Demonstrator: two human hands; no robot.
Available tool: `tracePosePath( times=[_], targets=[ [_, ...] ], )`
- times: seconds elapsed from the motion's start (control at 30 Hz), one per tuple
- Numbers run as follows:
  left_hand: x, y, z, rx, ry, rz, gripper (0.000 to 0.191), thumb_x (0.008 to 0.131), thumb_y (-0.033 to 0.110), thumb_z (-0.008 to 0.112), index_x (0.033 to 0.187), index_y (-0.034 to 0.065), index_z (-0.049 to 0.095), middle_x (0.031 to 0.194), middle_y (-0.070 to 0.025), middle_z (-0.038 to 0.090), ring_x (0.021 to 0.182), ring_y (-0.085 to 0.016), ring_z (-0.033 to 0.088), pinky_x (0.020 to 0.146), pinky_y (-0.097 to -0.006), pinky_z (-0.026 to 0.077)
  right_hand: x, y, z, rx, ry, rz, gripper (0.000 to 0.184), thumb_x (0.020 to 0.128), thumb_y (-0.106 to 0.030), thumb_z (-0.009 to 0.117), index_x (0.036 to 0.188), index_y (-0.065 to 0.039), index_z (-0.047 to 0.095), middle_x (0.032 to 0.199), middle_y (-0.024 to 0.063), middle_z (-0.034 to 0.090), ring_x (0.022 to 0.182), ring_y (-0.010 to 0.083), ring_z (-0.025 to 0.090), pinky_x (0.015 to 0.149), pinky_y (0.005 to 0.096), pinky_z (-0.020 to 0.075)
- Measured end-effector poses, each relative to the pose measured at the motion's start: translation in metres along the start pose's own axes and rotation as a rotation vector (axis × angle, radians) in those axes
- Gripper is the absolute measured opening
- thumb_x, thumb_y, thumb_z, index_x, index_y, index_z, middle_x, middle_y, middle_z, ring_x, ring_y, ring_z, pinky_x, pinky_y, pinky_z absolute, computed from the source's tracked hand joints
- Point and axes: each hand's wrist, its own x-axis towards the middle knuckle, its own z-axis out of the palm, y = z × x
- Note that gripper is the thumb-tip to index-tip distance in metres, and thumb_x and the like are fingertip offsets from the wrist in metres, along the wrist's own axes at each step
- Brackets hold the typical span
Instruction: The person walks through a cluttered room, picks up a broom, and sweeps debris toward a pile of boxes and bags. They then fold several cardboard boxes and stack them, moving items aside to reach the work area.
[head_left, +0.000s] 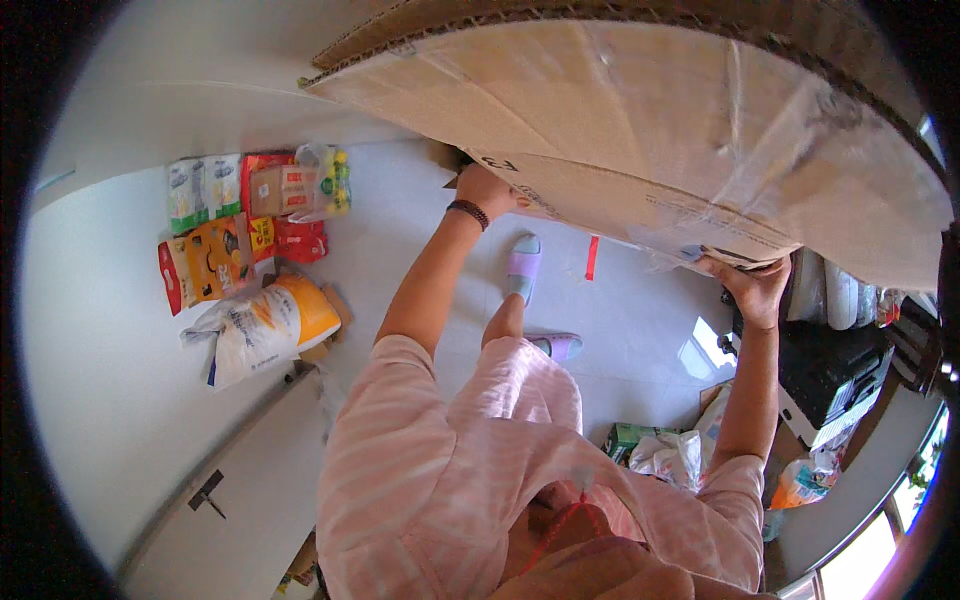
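A large cardboard box (600, 112) rises before me and fills the upper part of the view. Its flaps stand up, with printing and clear tape on its side. Against the lower left edge is my left hand (487, 191), gripping the cardboard; its fingers are partly hidden by the box. At the lower right corner my right hand (750, 289) grips the box, thumb along the near edge and the other fingers largely out of sight. The box's inside and far side are hidden. Whether its far side touches anything I cannot tell.
Food packets (214, 259) and an orange-and-white sack (270, 322) lie by the left wall. A black-and-white appliance (832, 382) stands right, with plastic bags (671, 457) near it. Red tape (592, 259) lies on the pale tiled floor (420, 247). A door (232, 495) is at lower left.
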Motion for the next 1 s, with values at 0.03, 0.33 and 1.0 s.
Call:
tracePosePath(
  times=[0.03, 0.33, 1.0],
  targets=[
    [0.000, 0.001, 0.003, 0.026, -0.043, 0.009, 0.047, 0.073, 0.037, 0.065, 0.113, 0.0143, 0.058, 0.114, -0.0087, 0.058, 0.104, -0.029, 0.054, 0.086, -0.0393, 0.044, 0.001, -0.004, 0.003, 0.018, 0.016, 0.012, 0.054, 0.057, 0.004, 0.081, 0.104, 0.000, 0.055, 0.091, 0.0100, 0.067, 0.083, 0.0179, 0.066, 0.076, 0.0310, 0.0535],
    [-0.002, 0.001, 0.060, 0.055, -0.786, -0.192, 0.052, 0.085, 0.032, 0.051, 0.133, 0.0145, 0.041, 0.139, -0.0136, 0.037, 0.129, -0.031, 0.033, 0.105, -0.0427, 0.028, 0.005, -0.021, -0.014, -0.160, 0.049, -0.005, 0.043, 0.058, -0.001, 0.081, 0.098, 0.001, 0.063, 0.089, 0.0095, 0.068, 0.082, 0.0170, 0.065, 0.077, 0.0323, 0.0526],
    [0.018, -0.020, 0.130, 0.017, -0.215, -0.144, 0.048, 0.088, 0.038, 0.049, 0.129, 0.0142, 0.045, 0.135, -0.0145, 0.042, 0.124, -0.033, 0.037, 0.104, -0.0456, 0.029, 0.031, -0.012, 0.041, 0.144, -0.038, -0.096, 0.065, 0.057, 0.000, 0.083, 0.113, -0.001, 0.051, 0.104, 0.0059, 0.063, 0.097, 0.0134, 0.059, 0.085, 0.0299, 0.0489]
  ],
)
